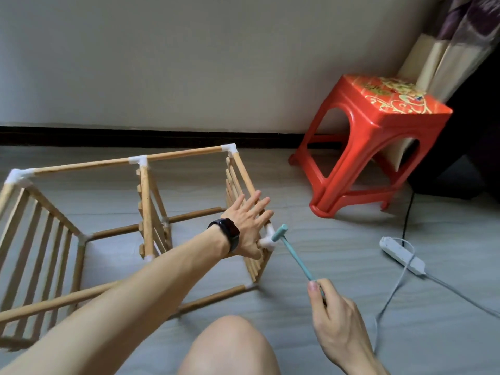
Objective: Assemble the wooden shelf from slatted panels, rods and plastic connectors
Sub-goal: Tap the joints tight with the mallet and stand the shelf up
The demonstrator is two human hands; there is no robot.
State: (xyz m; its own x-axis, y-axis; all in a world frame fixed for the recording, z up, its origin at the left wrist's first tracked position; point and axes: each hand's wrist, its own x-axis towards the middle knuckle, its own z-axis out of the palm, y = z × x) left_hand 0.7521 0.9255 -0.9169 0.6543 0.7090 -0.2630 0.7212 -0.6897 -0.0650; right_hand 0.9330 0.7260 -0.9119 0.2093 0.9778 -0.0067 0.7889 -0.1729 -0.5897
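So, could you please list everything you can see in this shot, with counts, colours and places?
shelf frame: one, pale wood, lying on its side on the grey floor, left and centre
slatted panels: three, pale wood, built into the frame
plastic connectors: several, white, at the frame's corners
hammer: one, teal, head against a connector at the frame's right end
stool: one, red with gold pattern, by the wall, right
power strip: one, white with grey cable, floor, right
curtain: one, purple and cream, top right corner
watch: one, black, left wrist
left hand: fingers straight, flat on the right-end panel
right hand: grips the hammer handle
knee: one, bare, bottom centre
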